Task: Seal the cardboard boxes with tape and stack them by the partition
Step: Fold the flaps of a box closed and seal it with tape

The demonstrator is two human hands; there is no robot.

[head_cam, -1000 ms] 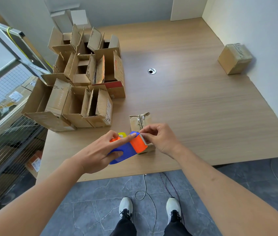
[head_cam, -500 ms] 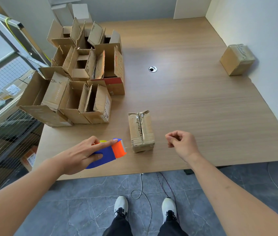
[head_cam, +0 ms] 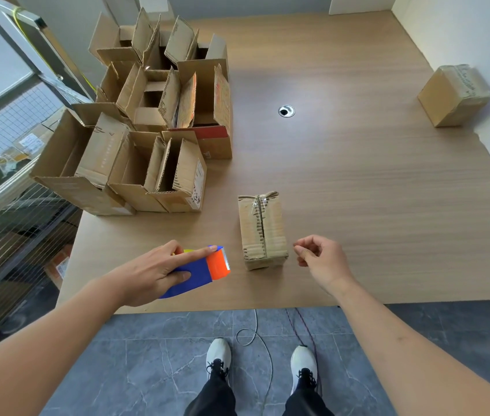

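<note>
Head view looks down on a wooden table (head_cam: 357, 190). Near its front edge lies 1 small taped box (head_cam: 262, 229), flaps closed along a middle seam. Left hand (head_cam: 150, 271) grips a blue and orange tape dispenser (head_cam: 204, 270) just left of the box, index finger along its top. Right hand (head_cam: 323, 261) hovers just right of the box, fingers curled, holding nothing visible. Open boxes (head_cam: 147, 124) crowd the table's left side. 1 sealed box (head_cam: 454, 96) sits against the partition (head_cam: 478, 40) at far right.

Matt corrugated cardboard box (head_cam: 262, 229) with glossy clear tape (head_cam: 258, 205), smooth plastic dispenser (head_cam: 204, 271), wood-grain matt table (head_cam: 357, 181).
</note>
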